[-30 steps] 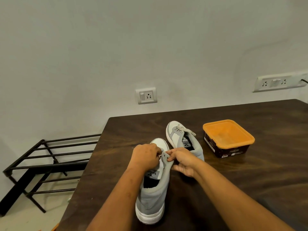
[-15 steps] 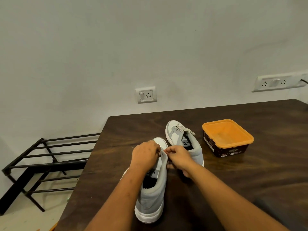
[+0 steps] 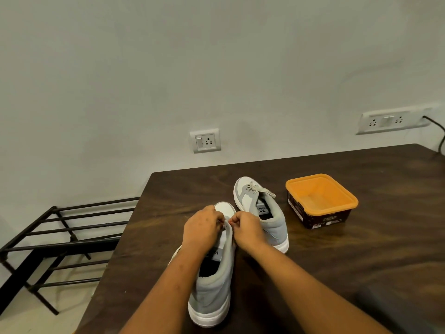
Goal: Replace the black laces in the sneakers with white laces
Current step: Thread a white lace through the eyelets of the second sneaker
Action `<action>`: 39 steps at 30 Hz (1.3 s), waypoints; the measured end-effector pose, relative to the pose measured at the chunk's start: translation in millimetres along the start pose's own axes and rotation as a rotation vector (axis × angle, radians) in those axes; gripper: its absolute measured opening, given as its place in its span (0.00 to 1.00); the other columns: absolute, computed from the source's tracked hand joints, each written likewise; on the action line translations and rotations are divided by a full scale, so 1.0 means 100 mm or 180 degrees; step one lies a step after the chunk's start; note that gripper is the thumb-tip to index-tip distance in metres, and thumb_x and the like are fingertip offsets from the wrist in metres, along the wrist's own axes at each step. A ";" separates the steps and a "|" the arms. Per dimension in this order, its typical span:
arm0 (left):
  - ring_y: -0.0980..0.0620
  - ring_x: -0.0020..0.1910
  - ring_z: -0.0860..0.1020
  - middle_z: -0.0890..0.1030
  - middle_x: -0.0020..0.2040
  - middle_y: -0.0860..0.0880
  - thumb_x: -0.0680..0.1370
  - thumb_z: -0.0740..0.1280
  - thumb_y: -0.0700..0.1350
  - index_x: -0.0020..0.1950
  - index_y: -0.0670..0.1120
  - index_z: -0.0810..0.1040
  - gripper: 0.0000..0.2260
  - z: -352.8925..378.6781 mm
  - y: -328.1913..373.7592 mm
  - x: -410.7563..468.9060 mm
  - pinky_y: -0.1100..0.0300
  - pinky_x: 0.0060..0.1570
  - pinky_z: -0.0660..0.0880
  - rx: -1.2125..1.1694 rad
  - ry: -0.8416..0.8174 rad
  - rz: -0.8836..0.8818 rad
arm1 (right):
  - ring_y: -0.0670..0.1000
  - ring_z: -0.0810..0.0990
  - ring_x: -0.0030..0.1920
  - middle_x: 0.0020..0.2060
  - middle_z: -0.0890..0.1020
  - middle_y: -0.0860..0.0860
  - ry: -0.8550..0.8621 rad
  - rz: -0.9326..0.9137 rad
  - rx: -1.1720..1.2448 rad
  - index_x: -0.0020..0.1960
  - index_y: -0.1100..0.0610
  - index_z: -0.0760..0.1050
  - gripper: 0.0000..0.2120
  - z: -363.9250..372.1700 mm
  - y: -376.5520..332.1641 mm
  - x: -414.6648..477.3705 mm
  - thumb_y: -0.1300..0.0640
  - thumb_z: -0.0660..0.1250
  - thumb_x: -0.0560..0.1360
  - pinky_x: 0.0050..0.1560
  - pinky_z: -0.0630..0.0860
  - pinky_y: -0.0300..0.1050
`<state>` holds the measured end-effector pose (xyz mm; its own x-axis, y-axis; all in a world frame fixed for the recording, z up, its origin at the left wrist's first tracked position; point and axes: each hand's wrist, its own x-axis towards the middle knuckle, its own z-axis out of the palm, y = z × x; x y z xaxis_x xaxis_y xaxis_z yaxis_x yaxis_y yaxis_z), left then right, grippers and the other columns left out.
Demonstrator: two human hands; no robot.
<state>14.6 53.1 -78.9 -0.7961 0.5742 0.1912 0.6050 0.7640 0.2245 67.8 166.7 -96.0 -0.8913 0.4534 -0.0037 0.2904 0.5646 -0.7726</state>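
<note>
Two grey and white sneakers stand on a dark wooden table [image 3: 337, 261]. The near sneaker [image 3: 212, 292] points away from me, heel toward me. My left hand [image 3: 201, 229] and my right hand [image 3: 246, 229] meet over its lacing area, fingers pinched at the right eyelet flap. Whatever lace they hold is hidden under the fingers. The far sneaker [image 3: 262, 210] lies behind and to the right, with a pale lace [image 3: 258, 188] threaded near its toe.
An orange-rimmed dark plastic tub [image 3: 320, 201] sits to the right of the far sneaker. A black metal shoe rack [image 3: 60, 239] stands on the floor left of the table. Wall sockets [image 3: 206, 141] are behind, and a cable [image 3: 441, 133] hangs at far right.
Both hands have shifted slightly forward along the near sneaker toward its toe. The right hand rose from the shoe's side to pinch at the eyelet flap.
</note>
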 end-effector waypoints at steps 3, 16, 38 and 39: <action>0.50 0.49 0.76 0.75 0.52 0.49 0.80 0.60 0.47 0.54 0.49 0.81 0.10 -0.01 0.00 -0.02 0.56 0.44 0.73 0.0017 -0.0004 -0.0005 | 0.58 0.78 0.54 0.53 0.80 0.57 0.0032 -0.0125 -0.0556 0.54 0.60 0.76 0.10 0.03 -0.05 -0.05 0.57 0.59 0.79 0.48 0.72 0.46; 0.52 0.51 0.76 0.76 0.49 0.54 0.77 0.65 0.54 0.49 0.55 0.82 0.07 -0.01 -0.09 -0.05 0.53 0.47 0.74 -0.0281 0.0121 -0.0167 | 0.52 0.78 0.37 0.35 0.74 0.55 0.1310 0.0720 0.5785 0.43 0.59 0.67 0.13 -0.98 -0.57 0.01 0.59 0.48 0.83 0.58 0.77 0.58; 0.52 0.53 0.74 0.78 0.51 0.55 0.77 0.64 0.51 0.51 0.56 0.80 0.07 0.02 -0.11 -0.05 0.55 0.50 0.71 -0.0026 0.0358 -0.0206 | 0.55 0.78 0.56 0.56 0.80 0.52 -0.0421 -0.0335 -0.1552 0.58 0.49 0.78 0.12 -0.52 -0.29 -0.06 0.54 0.58 0.80 0.49 0.72 0.45; 0.52 0.53 0.74 0.77 0.51 0.55 0.77 0.64 0.51 0.51 0.56 0.80 0.06 0.02 -0.11 -0.05 0.55 0.50 0.71 -0.0021 0.0369 -0.0211 | 0.54 0.78 0.55 0.56 0.81 0.52 -0.0344 -0.0318 -0.1385 0.56 0.49 0.78 0.11 -0.61 -0.31 -0.05 0.54 0.58 0.80 0.48 0.71 0.43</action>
<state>12.0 42.3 -84.5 -0.8273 0.4843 0.2848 0.5514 0.7970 0.2465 84.3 189.0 -33.6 -0.9468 0.3206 -0.0268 0.2999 0.8495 -0.4340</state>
